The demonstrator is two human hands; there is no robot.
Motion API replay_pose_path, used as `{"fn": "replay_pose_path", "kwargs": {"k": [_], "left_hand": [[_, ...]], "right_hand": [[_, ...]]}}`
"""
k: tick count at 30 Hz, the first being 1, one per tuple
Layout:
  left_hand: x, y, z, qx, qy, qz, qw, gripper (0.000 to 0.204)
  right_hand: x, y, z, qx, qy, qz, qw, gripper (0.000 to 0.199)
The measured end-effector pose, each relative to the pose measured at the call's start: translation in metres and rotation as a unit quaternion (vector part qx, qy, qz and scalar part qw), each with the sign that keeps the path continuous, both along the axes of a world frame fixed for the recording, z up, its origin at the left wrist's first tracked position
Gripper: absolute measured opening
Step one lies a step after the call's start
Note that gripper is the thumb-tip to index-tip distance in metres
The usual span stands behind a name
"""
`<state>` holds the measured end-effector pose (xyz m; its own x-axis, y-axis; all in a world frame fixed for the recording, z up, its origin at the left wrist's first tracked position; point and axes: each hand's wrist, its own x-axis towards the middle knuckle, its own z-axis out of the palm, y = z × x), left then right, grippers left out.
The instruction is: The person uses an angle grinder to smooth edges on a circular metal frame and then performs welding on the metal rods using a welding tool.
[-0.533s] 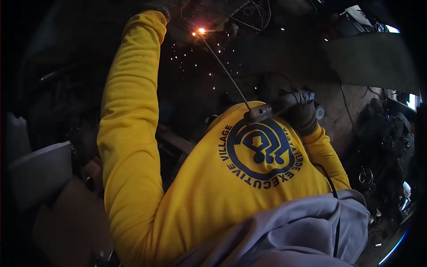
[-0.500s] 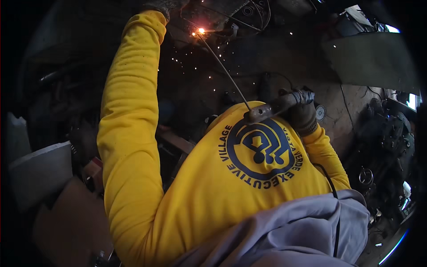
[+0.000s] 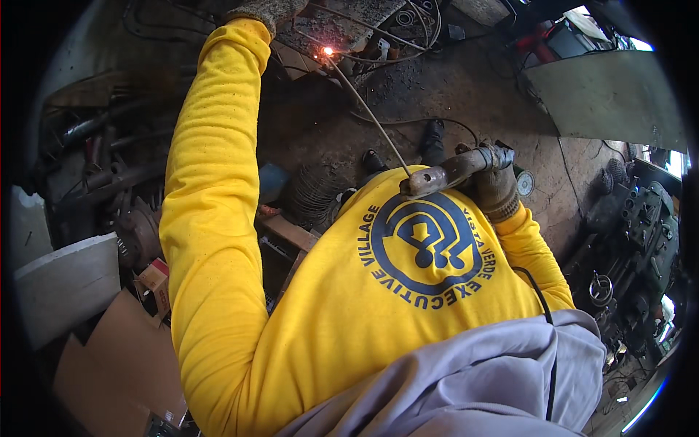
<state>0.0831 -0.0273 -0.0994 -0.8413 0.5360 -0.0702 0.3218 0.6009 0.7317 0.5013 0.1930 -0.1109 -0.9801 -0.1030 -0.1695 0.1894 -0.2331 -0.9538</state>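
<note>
My right hand point(image 3: 498, 191), in a dark knitted glove, is closed around a worn electrode holder point(image 3: 460, 167) in front of my chest. A long thin welding rod point(image 3: 370, 111) runs from the holder's jaw up and to the left. Its far end meets a small orange-red glow point(image 3: 327, 52) beside thin metal bars point(image 3: 368, 28) at the top. My left hand point(image 3: 268, 12), also gloved, is stretched out to the upper edge, left of the glow. Its fingers are partly cut off by the frame, so what they touch is unclear.
A coiled spring-like metal piece point(image 3: 313, 195) lies on the floor by my feet. Cardboard point(image 3: 120, 364) and a pale curved panel point(image 3: 69, 280) are at the left. Dark machinery point(image 3: 641, 233) stands at the right, under a large sheet point(image 3: 604, 95). A cable point(image 3: 437, 120) crosses the floor.
The bright glow at the rod's tip has shrunk, and the flying sparks are gone. The surroundings look brighter. Both hands stay almost in place.
</note>
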Motion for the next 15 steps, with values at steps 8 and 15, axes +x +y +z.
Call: {"fn": "replay_pose_path", "kwargs": {"k": [8, 15], "left_hand": [[-0.009, -0.006, -0.011, 0.01, 0.016, 0.009, 1.0, 0.034], [0.001, 0.003, 0.003, -0.009, -0.029, 0.021, 0.999, 0.033]], "right_hand": [[0.009, 0.008, -0.021, 0.129, 0.063, 0.007, 0.99, 0.026], [0.003, 0.005, -0.012, 0.073, 0.09, -0.004, 0.993, 0.024]]}}
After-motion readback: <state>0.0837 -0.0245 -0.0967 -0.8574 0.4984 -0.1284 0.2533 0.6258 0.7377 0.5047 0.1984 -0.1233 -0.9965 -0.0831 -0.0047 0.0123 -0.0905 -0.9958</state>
